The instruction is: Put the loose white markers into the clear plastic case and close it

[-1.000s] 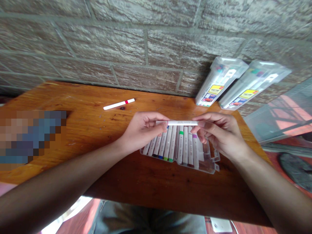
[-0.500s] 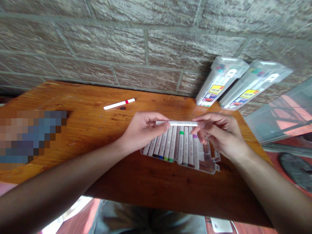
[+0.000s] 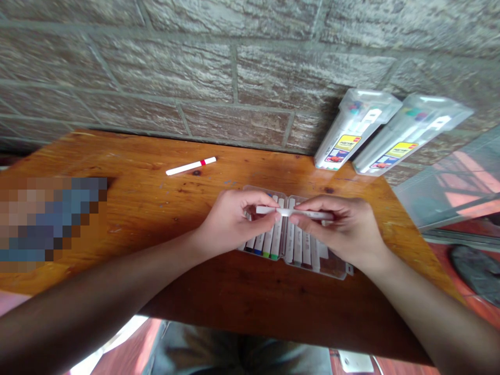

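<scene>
Where hands [image 3: 238, 219] [image 3: 339, 224] pinch, a marker [image 3: 286, 212] lies — crosswise; it bridges both.

Tabletop [image 3: 136, 198]: bright toward the back, front edge shadowed
Clear cases [image 3: 353, 130]: white glare up top
Wall [image 3: 253, 78]: smeary at the corners
Left patch [image 3: 47, 224]: pixelated

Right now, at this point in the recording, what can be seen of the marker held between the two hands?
The marker is slim, straight and white, plastic by its look, with a brighter stretch near its middle and faint print, too small to read, towards its right end. It lies nearly level, running left to right above the open clear case, pinched by the left hand and right hand.
</scene>
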